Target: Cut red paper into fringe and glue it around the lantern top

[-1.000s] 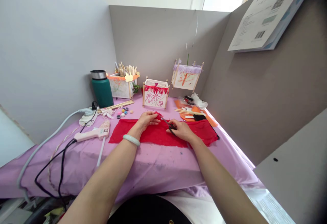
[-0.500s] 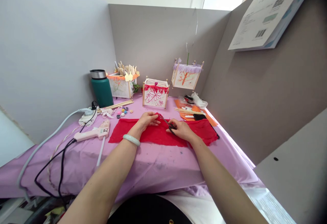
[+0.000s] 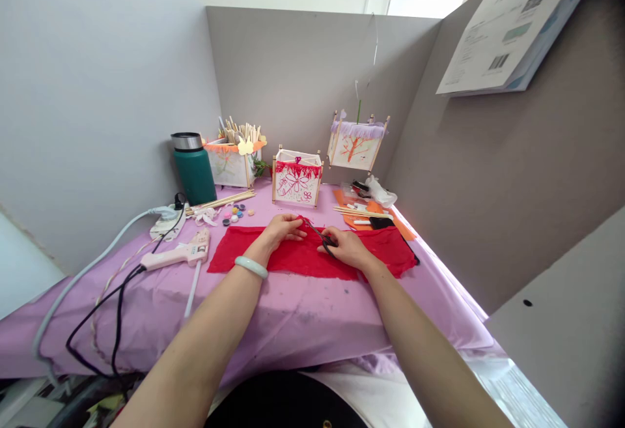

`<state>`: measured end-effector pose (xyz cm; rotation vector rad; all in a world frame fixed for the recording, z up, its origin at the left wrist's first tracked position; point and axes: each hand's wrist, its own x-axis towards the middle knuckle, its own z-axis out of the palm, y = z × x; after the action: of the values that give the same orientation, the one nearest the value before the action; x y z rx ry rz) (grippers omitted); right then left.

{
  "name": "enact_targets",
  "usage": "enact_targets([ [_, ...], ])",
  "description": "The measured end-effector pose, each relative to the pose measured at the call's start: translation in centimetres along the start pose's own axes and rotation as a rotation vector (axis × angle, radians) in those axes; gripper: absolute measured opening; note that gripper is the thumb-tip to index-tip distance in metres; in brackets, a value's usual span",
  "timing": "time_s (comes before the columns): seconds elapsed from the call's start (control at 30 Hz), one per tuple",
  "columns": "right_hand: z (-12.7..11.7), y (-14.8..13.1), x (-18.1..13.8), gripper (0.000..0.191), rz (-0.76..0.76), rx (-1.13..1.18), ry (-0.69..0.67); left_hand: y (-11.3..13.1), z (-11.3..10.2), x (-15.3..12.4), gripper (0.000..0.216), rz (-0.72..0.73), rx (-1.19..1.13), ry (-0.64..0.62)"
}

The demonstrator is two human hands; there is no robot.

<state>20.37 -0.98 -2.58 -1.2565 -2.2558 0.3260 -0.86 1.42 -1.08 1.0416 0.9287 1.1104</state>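
A long strip of red cloth [image 3: 312, 266] lies across the table in front of me. My left hand [image 3: 283, 230] pinches a bit of red fabric at the strip's far edge, and a pale bangle [image 3: 251, 267] circles that wrist. Scissors with dark handles [image 3: 330, 243] are in my right hand [image 3: 346, 247], their blades pointing up and left to the fabric at my left fingertips. Beyond the cloth stands a small white lantern [image 3: 297, 184] with a stick frame, a red fringe and drawn flowers.
On the left are a pink glue gun [image 3: 180, 253], a power strip [image 3: 169, 221] with cables and a green bottle [image 3: 194, 171]. Behind stands a box of sticks [image 3: 232, 166]; a purple-fringed lantern [image 3: 356, 146] hangs at right. Thin sticks [image 3: 364, 212] lie near orange sheets [image 3: 405, 225]. Grey partitions enclose the table.
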Motion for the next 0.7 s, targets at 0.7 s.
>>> enact_targets([
  [0.7,-0.06,-0.1,-0.03,0.033,0.012,0.003,-0.014,0.02,0.04,-0.08,0.012,-0.008,0.044,0.002],
])
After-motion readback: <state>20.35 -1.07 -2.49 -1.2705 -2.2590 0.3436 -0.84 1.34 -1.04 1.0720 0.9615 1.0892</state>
